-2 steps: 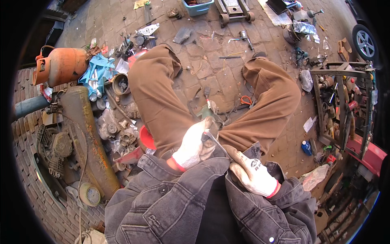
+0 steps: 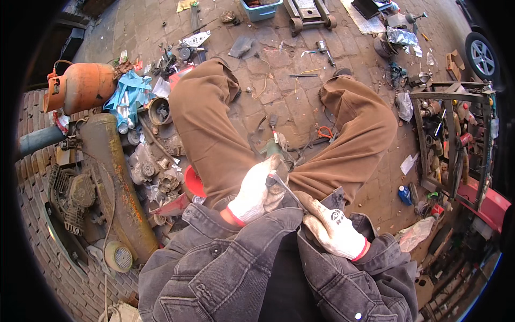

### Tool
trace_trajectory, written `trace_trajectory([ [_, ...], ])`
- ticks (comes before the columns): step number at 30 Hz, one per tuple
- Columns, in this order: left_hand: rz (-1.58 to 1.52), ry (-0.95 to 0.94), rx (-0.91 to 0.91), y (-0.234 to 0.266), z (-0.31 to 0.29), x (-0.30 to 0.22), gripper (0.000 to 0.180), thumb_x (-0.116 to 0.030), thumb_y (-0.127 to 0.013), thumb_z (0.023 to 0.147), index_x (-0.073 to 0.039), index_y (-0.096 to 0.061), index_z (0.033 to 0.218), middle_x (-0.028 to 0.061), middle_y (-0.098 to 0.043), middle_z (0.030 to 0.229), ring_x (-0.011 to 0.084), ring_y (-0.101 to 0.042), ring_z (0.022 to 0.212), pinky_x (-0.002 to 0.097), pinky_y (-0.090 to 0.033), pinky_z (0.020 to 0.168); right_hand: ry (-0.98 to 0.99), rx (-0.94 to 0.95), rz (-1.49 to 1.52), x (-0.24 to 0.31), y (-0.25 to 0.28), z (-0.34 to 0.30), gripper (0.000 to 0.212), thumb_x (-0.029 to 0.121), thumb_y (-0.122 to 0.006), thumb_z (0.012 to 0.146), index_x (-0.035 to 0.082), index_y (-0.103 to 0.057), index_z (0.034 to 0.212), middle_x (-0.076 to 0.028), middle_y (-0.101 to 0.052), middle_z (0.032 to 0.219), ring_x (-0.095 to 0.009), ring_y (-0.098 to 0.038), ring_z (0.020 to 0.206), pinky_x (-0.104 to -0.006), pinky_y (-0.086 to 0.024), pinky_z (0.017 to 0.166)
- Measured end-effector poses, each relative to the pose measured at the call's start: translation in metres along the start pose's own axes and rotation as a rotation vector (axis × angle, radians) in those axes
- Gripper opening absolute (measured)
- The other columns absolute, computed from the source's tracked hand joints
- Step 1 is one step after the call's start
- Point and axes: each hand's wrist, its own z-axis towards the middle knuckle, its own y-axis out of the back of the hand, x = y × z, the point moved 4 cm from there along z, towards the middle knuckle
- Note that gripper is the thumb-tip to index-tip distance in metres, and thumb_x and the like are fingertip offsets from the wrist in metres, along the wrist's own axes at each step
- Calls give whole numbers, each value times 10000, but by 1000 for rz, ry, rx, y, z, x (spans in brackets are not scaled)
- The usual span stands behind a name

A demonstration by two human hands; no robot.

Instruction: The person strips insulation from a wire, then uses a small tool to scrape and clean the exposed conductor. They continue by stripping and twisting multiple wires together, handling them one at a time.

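Both my hands wear white knit gloves with red cuffs, grubby at the fingers, and meet over my lap. My left hand (image 2: 253,192) is closed around a small dark piece whose kind I cannot make out. From it a thin grey metal strip (image 2: 288,190) slants down toward my right hand (image 2: 333,226). That hand is closed too, its thumb and fingers at the strip's lower end, which they and the jacket partly hide. Just beyond, on the ground between my legs, lies a green tool (image 2: 272,146), partly covered by the left glove.
Orange-handled pliers (image 2: 324,132) lie near my right leg. At left are an orange gas cylinder (image 2: 88,86), a rusty tank (image 2: 118,188) and a red bowl (image 2: 194,181). A metal frame rack (image 2: 456,95) full of parts stands at right. A blue bin (image 2: 262,12) sits at the far side.
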Motion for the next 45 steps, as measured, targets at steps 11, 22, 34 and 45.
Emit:
trace_trajectory([
  [11, 27, 138, -127, -5, 5, -4, 206, -357, -499, 1079, -213, -574, 951, 7, -434, 599, 128, -308, 372, 263, -265, 340, -7, -31, 202, -14, -1, 13, 557, 156, -613, 994, -31, -442, 1490, -239, -532, 1461, -353, -602, 1250, -411, -486, 1039],
  [22, 388, 59, -370, -8, 25, 1, 363, -438, -501, 1069, -100, -635, 1056, -17, -540, 614, 108, -385, 356, 265, -289, 316, -9, -404, 269, -6, 44, 93, 471, 196, -779, 857, 33, -624, 1271, -131, -720, 1074, -234, -715, 975, -336, -539, 851],
  [34, 541, -69, -509, 5, 73, -25, 360, -520, -471, 1065, -179, -559, 991, -11, -528, 670, 102, -377, 402, 277, -266, 348, -159, -632, 319, -58, 47, 149, 408, 181, -715, 918, -9, -603, 1262, -99, -698, 970, -146, -644, 822, -314, -525, 752],
  [45, 129, -131, -757, -13, 182, -174, 439, -600, -550, 1005, -223, -525, 782, -55, -345, 569, 86, -249, 371, 255, -183, 339, -690, -580, 157, -288, 47, 388, 610, 310, -665, 909, 92, -485, 1450, -246, -663, 1224, -400, -646, 1125, -490, -490, 973],
])
